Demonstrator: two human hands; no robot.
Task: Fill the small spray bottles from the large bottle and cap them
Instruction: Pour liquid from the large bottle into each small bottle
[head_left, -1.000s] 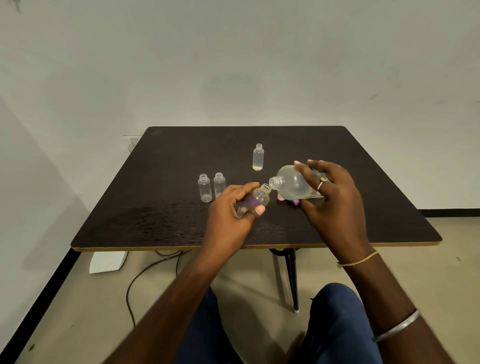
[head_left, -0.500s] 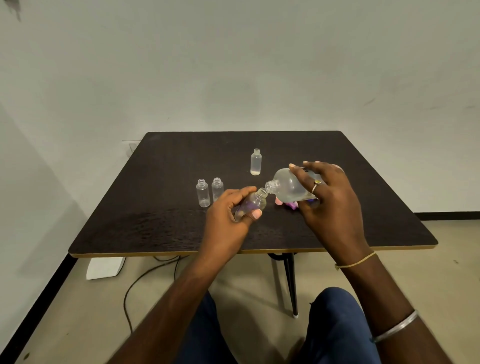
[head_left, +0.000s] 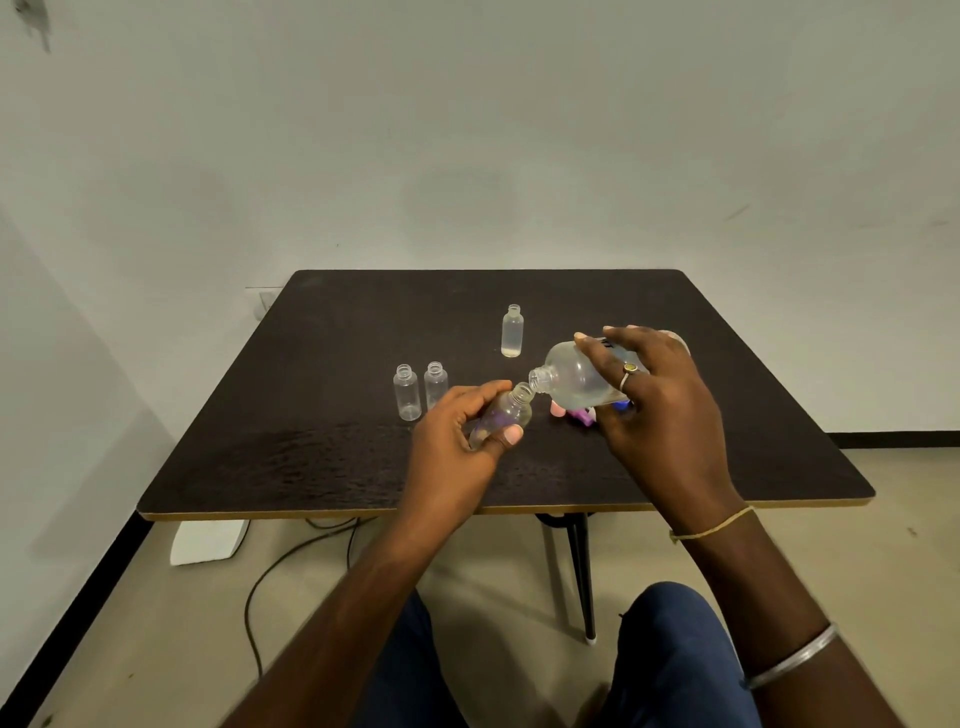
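Seated person at a dark table; both hands raised above its near half.

- The left hand has fingers and thumb curled round the held bottle. This is a small clear bottle, uncapped, tilted with its neck up and to the right, clear of the tabletop.
- The right hand is wrapped over the large bottle, which is tipped almost onto its side with the neck pointing left and slightly down. Clear liquid lies along its lower side. Its mouth sits at the mouth of the held bottle; whether the two rims touch cannot be told.
- The empty bottle and the second empty bottle are small, clear, upright and uncapped. They stand side by side on the table, just left of the left hand.
- The far bottle is small, upright and uncapped, and stands alone behind the hands. How full it is is unclear.
- The caps are pink, purple and blue pieces on the table beneath the large bottle, partly hidden by the right hand.
- On the right hand and arm: a ring on a finger, a thread at the wrist, and a bangle on the forearm.
- On the floor under the table's near left corner: a white box and a black cable.
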